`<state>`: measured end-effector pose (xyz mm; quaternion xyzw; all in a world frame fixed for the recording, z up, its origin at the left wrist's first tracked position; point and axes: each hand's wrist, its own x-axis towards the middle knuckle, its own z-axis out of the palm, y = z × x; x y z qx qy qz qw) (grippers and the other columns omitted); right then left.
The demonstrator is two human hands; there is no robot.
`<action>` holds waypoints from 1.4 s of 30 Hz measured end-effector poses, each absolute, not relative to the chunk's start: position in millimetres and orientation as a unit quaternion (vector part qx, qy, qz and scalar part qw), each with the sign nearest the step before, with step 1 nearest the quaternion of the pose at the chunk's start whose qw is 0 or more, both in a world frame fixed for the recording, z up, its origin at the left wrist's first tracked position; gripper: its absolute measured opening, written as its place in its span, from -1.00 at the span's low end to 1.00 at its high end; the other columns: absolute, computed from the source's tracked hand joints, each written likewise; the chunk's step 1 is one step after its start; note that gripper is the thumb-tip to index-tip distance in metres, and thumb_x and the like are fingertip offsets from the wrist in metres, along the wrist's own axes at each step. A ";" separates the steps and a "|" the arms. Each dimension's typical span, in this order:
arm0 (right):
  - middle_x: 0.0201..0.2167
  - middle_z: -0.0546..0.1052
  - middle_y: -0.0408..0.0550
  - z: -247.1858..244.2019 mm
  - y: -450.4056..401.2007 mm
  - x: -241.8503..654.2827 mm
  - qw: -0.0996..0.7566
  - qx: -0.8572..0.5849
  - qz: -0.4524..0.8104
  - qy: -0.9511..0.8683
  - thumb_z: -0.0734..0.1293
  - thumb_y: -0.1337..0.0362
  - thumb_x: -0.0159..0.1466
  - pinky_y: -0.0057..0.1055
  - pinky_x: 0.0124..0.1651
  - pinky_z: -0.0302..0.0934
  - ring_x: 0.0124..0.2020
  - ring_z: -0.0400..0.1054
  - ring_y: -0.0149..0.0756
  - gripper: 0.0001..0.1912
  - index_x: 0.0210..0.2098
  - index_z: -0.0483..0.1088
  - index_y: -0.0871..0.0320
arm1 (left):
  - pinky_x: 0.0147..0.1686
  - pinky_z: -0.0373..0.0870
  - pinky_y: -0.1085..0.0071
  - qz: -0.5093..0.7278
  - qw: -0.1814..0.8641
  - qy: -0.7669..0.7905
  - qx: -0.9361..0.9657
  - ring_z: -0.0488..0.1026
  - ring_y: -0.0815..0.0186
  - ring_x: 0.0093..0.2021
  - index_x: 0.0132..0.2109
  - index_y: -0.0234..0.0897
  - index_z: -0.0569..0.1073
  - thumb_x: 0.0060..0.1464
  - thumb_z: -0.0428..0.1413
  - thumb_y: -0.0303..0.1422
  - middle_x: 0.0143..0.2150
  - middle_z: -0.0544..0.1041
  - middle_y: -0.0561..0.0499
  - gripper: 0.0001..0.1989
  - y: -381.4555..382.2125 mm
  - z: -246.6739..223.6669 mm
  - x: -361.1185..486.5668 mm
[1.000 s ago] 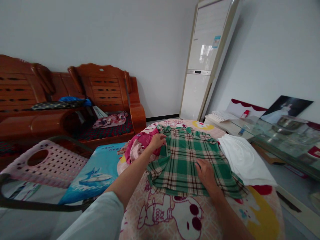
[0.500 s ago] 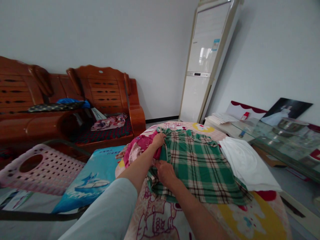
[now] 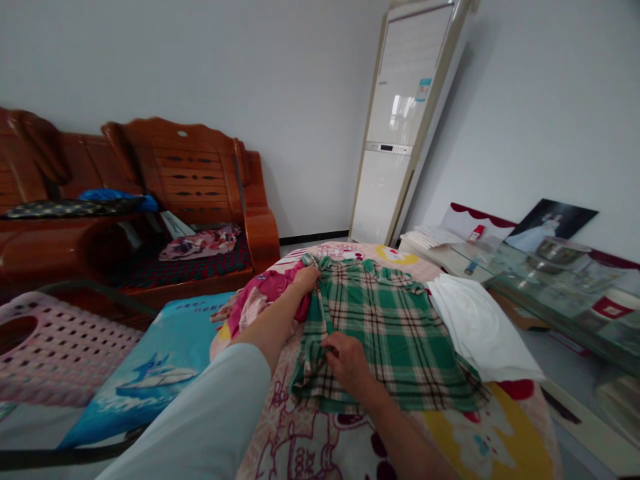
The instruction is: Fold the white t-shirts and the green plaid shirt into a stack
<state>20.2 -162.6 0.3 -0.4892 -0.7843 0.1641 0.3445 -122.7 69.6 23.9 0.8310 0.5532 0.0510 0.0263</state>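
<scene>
A green plaid garment (image 3: 385, 333) lies spread on the round table, its far edge gathered and wavy. My left hand (image 3: 306, 279) is closed on its far left corner. Lower down, my right hand (image 3: 347, 360) pinches the cloth near the left side. Between the two hands runs a narrow strip of the green cloth, pulled fairly straight. Left of the garment, partly behind my left forearm, is a heap of pink clothes (image 3: 267, 287). Folded white cloth (image 3: 480, 323) lies against the garment's right side.
A patterned cloth (image 3: 305, 447) covers the table. A blue printed bag (image 3: 165, 367) and a pink woven basket (image 3: 65, 353) stand at the left. Beyond are wooden chairs (image 3: 195, 180) and a tall air conditioner (image 3: 390, 147). A glass shelf (image 3: 550, 293) with a metal bowl (image 3: 563, 248) is at the right.
My right hand has moved away from the left hand, toward me and slightly right, drawing the garment's left side flatter. My left hand stays at the far corner. The view has turned slightly right.
</scene>
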 end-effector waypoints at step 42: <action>-0.59 0.41 -0.22 -18.6 -187.2 87.3 0.392 -0.495 0.299 -0.715 0.22 0.56 -0.11 -0.54 -0.48 0.01 -0.57 0.22 -0.46 -0.75 -0.55 0.44 0.16 | 0.01 0.34 0.24 0.163 0.038 0.717 0.676 0.39 -0.01 0.09 0.08 -0.52 0.39 0.11 0.05 -0.38 0.05 0.45 -0.40 -0.59 59.9 16.0 -81.2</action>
